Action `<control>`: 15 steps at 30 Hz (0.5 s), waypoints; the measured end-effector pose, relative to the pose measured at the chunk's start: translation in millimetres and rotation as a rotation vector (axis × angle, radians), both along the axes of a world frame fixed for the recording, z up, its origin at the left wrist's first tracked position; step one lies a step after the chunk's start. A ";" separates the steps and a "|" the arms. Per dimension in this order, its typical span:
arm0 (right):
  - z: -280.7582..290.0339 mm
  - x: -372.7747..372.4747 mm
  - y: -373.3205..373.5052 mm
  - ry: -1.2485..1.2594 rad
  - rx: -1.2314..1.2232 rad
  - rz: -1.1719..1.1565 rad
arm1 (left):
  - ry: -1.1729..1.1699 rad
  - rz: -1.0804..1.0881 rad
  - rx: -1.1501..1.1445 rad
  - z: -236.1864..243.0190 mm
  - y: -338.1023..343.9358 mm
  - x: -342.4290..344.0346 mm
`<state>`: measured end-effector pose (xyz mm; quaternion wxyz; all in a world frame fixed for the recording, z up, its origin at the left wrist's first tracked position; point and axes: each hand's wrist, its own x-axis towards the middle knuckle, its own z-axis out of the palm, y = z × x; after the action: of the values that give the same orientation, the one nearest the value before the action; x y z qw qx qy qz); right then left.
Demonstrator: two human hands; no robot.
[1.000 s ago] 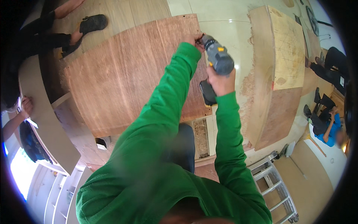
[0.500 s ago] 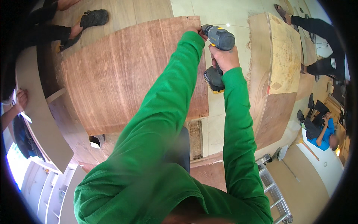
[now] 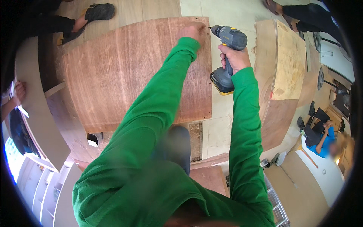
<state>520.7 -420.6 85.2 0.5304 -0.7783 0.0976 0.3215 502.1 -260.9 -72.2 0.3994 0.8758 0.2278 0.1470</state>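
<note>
My right hand is wrapped round the grip of a grey and black cordless drill with yellow accents. Its thin bit points left, level with the right edge of a reddish-brown wooden panel, close to the panel's far right corner. Over that corner is my left hand, its fingers curled in beside the bit's tip. Whatever they pinch, if anything, is too small to make out. Small dark spots dot the panel's right edge.
Wood-faced boxes stand at the right. On the left a person's hand rests by a pale curved board. A sandalled foot is at the far left. Someone in blue sits at the right, near a metal ladder.
My left hand has drawn back leftward from the drill's chuck onto the panel. The drill has shifted slightly right, and its bit now shows. The person at the far right has stepped leftward.
</note>
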 end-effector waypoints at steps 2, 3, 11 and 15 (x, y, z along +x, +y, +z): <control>4.0 1.9 3.3 0.014 -0.023 -0.006 | -0.062 -0.026 0.051 -3.0 -3.1 2.4; 6.5 2.9 4.5 0.026 -0.029 0.004 | -0.074 -0.046 0.071 -3.9 -4.4 3.7; 25.0 33.9 12.2 0.114 -0.107 0.126 | -0.264 -0.029 0.120 -20.0 -5.5 12.2; 29.6 45.1 20.4 0.147 -0.180 0.169 | -0.220 -0.014 0.110 -19.2 -3.8 12.7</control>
<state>565.8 -400.1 114.8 0.4211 -0.8024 0.0988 0.4112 514.8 -264.8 -91.3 0.3746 0.8764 0.1681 0.2517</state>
